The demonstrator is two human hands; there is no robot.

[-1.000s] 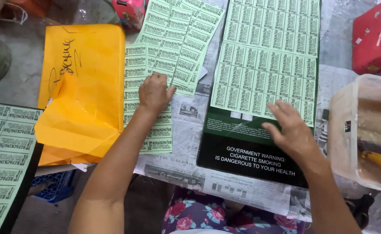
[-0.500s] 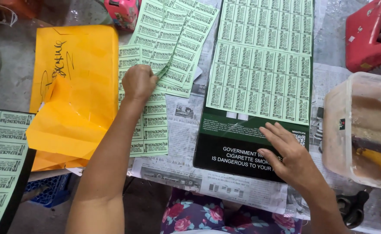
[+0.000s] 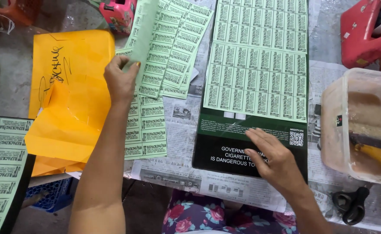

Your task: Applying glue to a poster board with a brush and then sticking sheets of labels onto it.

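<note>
My left hand (image 3: 120, 80) pinches the edge of a light green label sheet (image 3: 143, 34) and lifts it off a loose pile of the same printed sheets (image 3: 173, 52). Another green sheet (image 3: 149, 125) lies flat under my wrist. My right hand (image 3: 273, 158) rests flat, fingers spread, on the bare lower end of a dark green and black flattened carton (image 3: 225, 147). Rows of green labels (image 3: 260, 56) cover the carton's upper part.
An orange envelope (image 3: 75, 86) lies at the left on newspaper (image 3: 186, 112). A label-covered board (image 3: 2, 160) sits at the far left. A translucent tub (image 3: 364, 125) with a yellow-handled brush stands at the right, black scissors (image 3: 351, 203) below it, a red object (image 3: 366, 30) behind.
My left hand closed on a green sheet's edge and raised it off the pile, turning it up. My right hand slid down from the labels onto the carton's dark end.
</note>
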